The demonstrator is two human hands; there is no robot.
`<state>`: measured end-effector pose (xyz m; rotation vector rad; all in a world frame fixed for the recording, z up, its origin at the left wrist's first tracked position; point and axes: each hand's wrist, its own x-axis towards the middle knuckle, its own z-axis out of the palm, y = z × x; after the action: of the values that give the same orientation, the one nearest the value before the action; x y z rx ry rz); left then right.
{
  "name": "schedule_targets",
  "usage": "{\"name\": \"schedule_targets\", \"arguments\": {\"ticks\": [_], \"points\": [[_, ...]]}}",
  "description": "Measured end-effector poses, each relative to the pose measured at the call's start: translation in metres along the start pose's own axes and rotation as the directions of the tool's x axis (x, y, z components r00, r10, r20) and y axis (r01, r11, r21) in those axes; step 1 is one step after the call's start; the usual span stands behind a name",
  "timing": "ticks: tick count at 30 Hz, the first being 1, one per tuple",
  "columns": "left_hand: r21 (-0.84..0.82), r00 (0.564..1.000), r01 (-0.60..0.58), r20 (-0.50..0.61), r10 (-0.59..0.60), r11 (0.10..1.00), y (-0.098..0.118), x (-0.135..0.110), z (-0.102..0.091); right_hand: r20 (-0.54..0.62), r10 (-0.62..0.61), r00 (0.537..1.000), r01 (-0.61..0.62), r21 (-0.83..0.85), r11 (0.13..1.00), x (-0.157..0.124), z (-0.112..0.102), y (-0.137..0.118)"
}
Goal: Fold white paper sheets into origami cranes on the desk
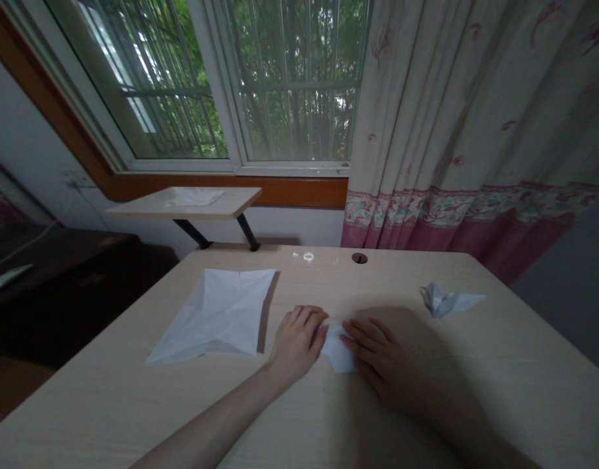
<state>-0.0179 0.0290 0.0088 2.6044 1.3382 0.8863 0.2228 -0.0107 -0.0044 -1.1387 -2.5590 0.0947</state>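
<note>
A small folded white paper [337, 355] lies on the desk between my two hands. At its left edge, my left hand [299, 339] has its fingers curled, with the thumb and fingertips closed on the paper. My right hand [377, 355] rests over the right side with fingers stretched out and slightly spread, and hides part of that edge. To the left, a larger creased sheet of white paper [225, 309] lies partly unfolded. Over on the right sits a folded paper crane [448, 301], its narrow point aimed right.
The pale wooden desk [279, 423] has a round cable hole [360, 258] near its back edge. A raised shelf [231, 205] at the back left carries some white paper [194, 197]. A window [289, 85] and a patterned curtain [455, 130] stand behind.
</note>
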Motion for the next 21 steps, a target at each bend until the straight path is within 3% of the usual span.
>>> {"name": "schedule_targets", "arguments": {"ticks": [6,14,21], "points": [[-0.039,0.998,-0.014,-0.054,0.012,0.999,0.001,0.001,-0.003,-0.039,0.054,0.998,-0.055,-0.032,0.998,-0.001,0.007,0.001],[-0.06,0.978,-0.21,-0.003,0.211,0.976,0.001,-0.003,0.001,-0.196,0.102,0.975,-0.102,0.009,0.995,-0.002,0.014,0.003],[-0.046,0.981,-0.165,0.093,0.168,0.985,0.001,-0.001,0.0,-0.238,0.147,0.96,-0.144,0.03,0.989,-0.004,0.018,0.007]]}}
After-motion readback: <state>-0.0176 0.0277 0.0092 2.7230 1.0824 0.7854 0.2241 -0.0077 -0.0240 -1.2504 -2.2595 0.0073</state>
